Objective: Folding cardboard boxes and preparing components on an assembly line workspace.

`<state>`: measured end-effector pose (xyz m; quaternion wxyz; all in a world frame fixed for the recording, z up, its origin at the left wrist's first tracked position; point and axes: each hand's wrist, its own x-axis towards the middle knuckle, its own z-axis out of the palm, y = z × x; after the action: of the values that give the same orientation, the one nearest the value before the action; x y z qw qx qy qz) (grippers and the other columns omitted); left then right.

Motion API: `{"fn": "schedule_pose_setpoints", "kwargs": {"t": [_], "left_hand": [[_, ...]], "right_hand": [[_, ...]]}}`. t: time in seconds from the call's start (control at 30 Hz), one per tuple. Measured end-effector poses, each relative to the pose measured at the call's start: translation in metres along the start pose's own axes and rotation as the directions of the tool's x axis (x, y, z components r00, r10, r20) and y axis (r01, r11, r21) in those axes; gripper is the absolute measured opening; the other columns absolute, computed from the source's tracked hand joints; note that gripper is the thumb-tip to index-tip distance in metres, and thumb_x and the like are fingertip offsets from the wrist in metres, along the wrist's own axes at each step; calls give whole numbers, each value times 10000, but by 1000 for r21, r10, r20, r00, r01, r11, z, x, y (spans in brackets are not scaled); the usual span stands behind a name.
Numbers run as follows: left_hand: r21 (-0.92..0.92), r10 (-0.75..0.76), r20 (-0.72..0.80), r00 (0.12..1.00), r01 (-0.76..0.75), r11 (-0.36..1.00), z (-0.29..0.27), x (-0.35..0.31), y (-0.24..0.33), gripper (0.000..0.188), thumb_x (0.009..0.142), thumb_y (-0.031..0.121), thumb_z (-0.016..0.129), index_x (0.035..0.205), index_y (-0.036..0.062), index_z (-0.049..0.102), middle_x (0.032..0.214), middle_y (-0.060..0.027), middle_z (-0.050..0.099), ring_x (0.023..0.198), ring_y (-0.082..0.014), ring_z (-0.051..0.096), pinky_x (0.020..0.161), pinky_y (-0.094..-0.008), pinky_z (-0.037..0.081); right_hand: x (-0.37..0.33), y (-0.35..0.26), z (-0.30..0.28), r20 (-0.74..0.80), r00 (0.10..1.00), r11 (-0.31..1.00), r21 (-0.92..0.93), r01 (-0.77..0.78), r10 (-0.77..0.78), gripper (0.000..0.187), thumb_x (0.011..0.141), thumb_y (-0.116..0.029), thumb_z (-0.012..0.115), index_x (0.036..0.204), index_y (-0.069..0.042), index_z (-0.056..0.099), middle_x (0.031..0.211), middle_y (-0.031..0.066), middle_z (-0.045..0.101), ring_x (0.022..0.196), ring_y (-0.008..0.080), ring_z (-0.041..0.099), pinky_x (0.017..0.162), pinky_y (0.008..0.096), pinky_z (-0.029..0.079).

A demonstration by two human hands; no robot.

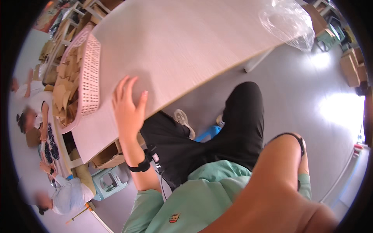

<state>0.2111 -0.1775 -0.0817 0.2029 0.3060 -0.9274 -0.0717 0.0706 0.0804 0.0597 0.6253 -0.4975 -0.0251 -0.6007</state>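
Note:
My left hand (130,110) is over the near left part of the pale wood-grain table (175,42). Its fingers are apart and it holds nothing; whether it touches the tabletop I cannot tell. Just left of it stands a pink perforated plastic basket (90,73) filled with folded brown cardboard pieces (64,91). My right arm is bent and raised close to the camera. At the lower right edge my right hand (320,220) is only a blurred, partly cut-off shape, with its fingers hidden.
A crumpled clear plastic bag (287,23) hangs over the table's far right corner. A pale blue-green stool (110,184) stands below the table's left end. Other people (72,196) are along the left side. Cardboard boxes (351,68) sit at the far right.

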Motion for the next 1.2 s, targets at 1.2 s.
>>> {"fn": "schedule_pose_setpoints", "kwargs": {"t": [1.2], "left_hand": [[-54, -15, -57, 998, 12, 998, -6, 1, 4, 453, 868, 297, 712, 1285, 157, 608, 1388, -75, 524, 1305, -323, 466, 1086, -471, 366]], "right_hand": [[-59, 57, -204, -150, 949, -722, -619, -309, -277, 311, 890, -248, 594, 1132, -79, 692, 1236, 73, 656, 1152, 273, 618, 949, 434, 482]]}}
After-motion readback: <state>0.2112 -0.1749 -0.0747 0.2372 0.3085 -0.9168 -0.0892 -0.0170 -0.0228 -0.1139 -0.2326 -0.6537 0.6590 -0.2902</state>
